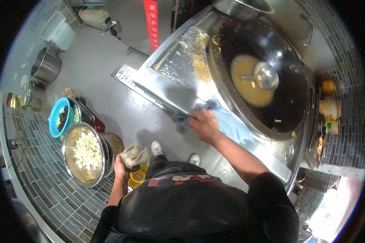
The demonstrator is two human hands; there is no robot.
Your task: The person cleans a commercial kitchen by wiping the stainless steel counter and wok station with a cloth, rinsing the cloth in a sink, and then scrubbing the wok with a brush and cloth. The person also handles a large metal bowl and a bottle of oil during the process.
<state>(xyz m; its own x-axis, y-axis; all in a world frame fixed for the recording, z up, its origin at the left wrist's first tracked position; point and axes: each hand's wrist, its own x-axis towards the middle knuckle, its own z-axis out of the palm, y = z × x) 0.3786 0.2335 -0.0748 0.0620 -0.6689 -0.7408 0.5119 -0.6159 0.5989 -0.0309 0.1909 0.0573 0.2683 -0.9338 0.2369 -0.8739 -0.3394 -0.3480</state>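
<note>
My right hand [205, 126] grips a blue-grey cloth [211, 105] and presses it on the front edge of a stainless steel stove top [161, 80]. The hand is slightly blurred. Just beyond it sits a large dark wok [287, 114], with cloudy yellowish liquid [241, 70] pooled at the bottom. A metal ladle [266, 76] lies in that liquid. Low on my left side, my left hand [121, 168] is closed around a crumpled beige rag [135, 156]. Close to this hand stands a wide steel bowl [67, 167] of pale chopped pieces [87, 150] in water.
A turquoise basin [51, 124] with dark and green food stands behind the steel bowl. Yellow oil [140, 174] shows in a container beside my left hip. Steel pots [50, 66] line the far left. A metal pot [243, 7] sits past the wok; condiment containers [330, 109] stand at right.
</note>
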